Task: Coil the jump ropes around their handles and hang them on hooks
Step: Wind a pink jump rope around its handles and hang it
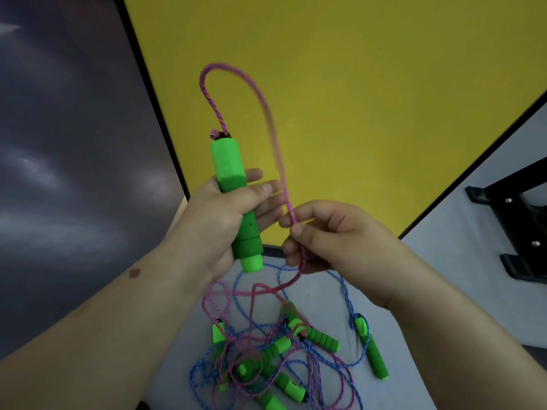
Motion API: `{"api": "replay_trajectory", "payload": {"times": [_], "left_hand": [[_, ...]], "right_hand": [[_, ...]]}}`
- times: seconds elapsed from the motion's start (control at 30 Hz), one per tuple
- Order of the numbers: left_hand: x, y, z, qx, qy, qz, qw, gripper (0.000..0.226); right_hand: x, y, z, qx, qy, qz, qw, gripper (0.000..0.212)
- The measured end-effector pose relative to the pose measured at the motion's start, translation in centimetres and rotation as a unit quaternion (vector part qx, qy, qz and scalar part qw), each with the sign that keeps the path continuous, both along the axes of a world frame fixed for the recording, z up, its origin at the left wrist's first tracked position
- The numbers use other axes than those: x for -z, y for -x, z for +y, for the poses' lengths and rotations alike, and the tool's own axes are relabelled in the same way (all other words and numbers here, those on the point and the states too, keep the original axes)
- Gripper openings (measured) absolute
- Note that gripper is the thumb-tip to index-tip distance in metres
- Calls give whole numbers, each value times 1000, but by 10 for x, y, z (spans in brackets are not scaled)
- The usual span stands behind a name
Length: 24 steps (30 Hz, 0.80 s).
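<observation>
Left hand grips green handle; right hand apparently pinches pink rope.

We see our left hand and right hand bare, forearms unsleeved, a small dark reddish mark below the left wrist

A flat, matte yellow wall panel fills the upper middle of the view and serves as the landmark. Thin black trim strips edge it on both slanting sides. Left of the yellow panel lies a dark grey glossy surface carrying pale, blurred reflections of light. Below the panel spreads a pale grey tabletop. Right of the panel stands a black metal bracket with 2 small silver screws.
</observation>
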<state>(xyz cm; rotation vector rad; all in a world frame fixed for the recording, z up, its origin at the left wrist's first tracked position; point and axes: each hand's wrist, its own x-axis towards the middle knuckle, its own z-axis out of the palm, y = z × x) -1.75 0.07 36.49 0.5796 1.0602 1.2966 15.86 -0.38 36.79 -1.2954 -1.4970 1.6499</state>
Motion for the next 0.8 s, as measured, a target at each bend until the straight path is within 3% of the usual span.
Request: {"api": "replay_trajectory", "payload": {"times": [0.17,0.3,0.37,0.43,0.53,0.6,0.67,0.8], "left_hand": [[5,-15,-13,170,-15,79,982,36],[5,-21,-15,179,-23,102,978,31],[2,-22,-12,142,-18,87,986,35],[-1,-17,-7,102,-14,51,993,33],[-1,-4,2,25,-12,43,999,31],[0,4,6,-16,-14,43,999,31],[2,7,7,-29,-1,24,999,31],[9,-4,-3,110,16,14,994,48]], "right_hand": [[-10,4,2,149,-82,73,983,9],[-6,1,4,208,-129,32,969,4],[-1,4,4,196,-77,54,976,10],[3,6,3,130,43,98,986,25],[3,2,0,4,128,37,991,33],[2,0,-2,-28,105,23,994,22],[0,2,-2,4,74,55,996,15],[-7,7,0,102,-34,87,990,14]]}}
